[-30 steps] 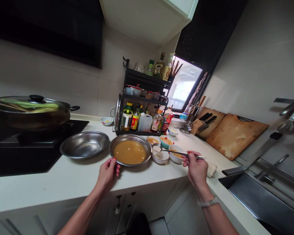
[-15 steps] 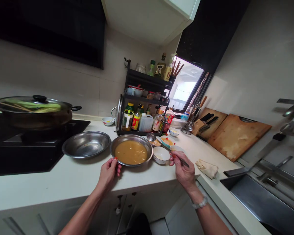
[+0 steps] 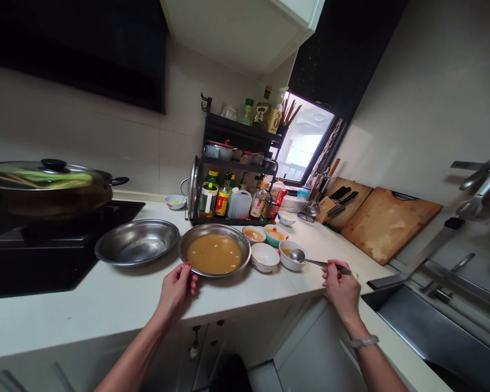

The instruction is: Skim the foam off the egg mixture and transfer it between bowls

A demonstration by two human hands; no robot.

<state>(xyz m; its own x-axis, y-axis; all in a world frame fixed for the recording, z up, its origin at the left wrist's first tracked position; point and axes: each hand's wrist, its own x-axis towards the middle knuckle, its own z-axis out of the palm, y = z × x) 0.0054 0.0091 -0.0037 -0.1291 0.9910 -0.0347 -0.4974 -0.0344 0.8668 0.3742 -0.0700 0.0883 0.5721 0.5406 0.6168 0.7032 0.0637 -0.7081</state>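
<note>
My left hand (image 3: 176, 288) pinches the near rim of a round metal basin (image 3: 245, 256) that holds brown liquid with pale bits afloat. In my right hand (image 3: 342, 287) is a metal ladle (image 3: 297, 255), gripped by its handle. The bowl of the ladle is over a white bowl (image 3: 292, 264) with some liquid inside; whether they touch I cannot tell. Between that bowl and the basin sits another white bowl (image 3: 265, 264). Behind these are a bowl of orange-brown liquid (image 3: 253, 234) and a teal bowl (image 3: 275, 236) with similar contents.
An empty metal basin (image 3: 136, 243) stands left, beside the stove with a lidded pan (image 3: 49, 188). A black rack (image 3: 239, 166) with bottles is behind. Cutting boards (image 3: 390, 223) and a knife block (image 3: 329, 209) lean right, above the sink (image 3: 424, 326).
My right hand has moved right with the ladle, from behind the middle white bowl to above the right-hand one. My left hand stays on the basin's rim. The view has shifted slightly.
</note>
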